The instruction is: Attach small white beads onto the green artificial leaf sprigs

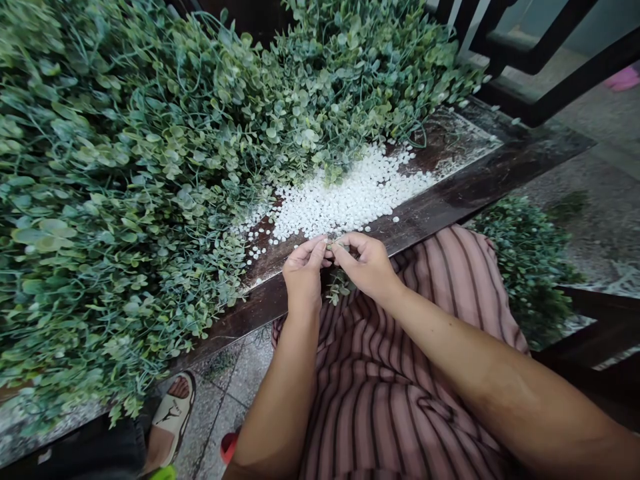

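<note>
- Okay, landmark = white pile (345,200) of small pieces, loose on the dark wooden board (450,183).
- Leafy sprig (341,287): near side of the pile, lap side, apart from it. Not lying down; held up between both hands.
- Left hand (303,268): just off the pile's near edge, thumb and fingertips pinched together on the sprig's thin upper end.
- Right hand (367,265): same side of the pile, further right, also pinched; its tips nearly meet the left ones. Whether either hand also clasps something tiny: can't tell, too small.
- Key relation, my read: sprig's long axis runs from the fingertips back toward the striped cloth (395,380), leaves pointing away from the pile, pinched end toward it. Right hand is nearer the leaves and partly covers the middle, so the join between tip and leaves isn't clear.
- Big greenery heap (165,147): beyond the pile and left of it, touching its far edge.
- Second foliage bunch (530,260): right of the pile, past the board's edge.
- Someone's sandal (175,417): left of the pile, down on the floor.
</note>
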Action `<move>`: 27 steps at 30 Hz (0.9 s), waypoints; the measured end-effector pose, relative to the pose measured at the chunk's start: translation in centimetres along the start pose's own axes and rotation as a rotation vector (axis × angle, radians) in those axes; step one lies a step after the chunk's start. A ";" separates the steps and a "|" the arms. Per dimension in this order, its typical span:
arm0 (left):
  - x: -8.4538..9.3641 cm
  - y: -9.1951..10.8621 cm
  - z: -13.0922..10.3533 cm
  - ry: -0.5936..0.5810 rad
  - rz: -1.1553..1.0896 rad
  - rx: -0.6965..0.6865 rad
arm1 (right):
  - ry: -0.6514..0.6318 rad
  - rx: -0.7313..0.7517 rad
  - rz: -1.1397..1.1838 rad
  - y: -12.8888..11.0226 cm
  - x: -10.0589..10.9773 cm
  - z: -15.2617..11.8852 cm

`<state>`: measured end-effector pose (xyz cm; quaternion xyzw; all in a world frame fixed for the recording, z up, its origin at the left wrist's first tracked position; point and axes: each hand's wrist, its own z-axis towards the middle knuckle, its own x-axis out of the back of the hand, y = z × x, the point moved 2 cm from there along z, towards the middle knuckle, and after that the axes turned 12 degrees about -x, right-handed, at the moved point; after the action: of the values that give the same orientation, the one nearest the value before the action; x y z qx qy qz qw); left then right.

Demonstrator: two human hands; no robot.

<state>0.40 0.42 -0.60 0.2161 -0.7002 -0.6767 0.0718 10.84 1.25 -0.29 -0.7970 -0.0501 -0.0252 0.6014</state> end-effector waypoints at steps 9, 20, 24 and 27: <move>0.1 -0.1 0.0 0.005 0.000 -0.005 | 0.000 -0.001 0.018 0.2 -0.1 0.1; 0.0 -0.3 0.0 0.000 0.030 -0.043 | 0.034 0.018 -0.014 0.2 0.0 0.1; -0.1 -0.4 -0.1 0.017 0.057 -0.064 | 0.034 0.019 -0.016 0.2 -0.1 0.1; -0.3 -0.3 -0.3 0.054 0.083 -0.085 | 0.055 0.028 -0.009 0.3 -0.2 0.1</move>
<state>0.84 0.30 -0.84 0.2018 -0.6769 -0.6963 0.1275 10.72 1.28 -0.65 -0.7871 -0.0375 -0.0493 0.6137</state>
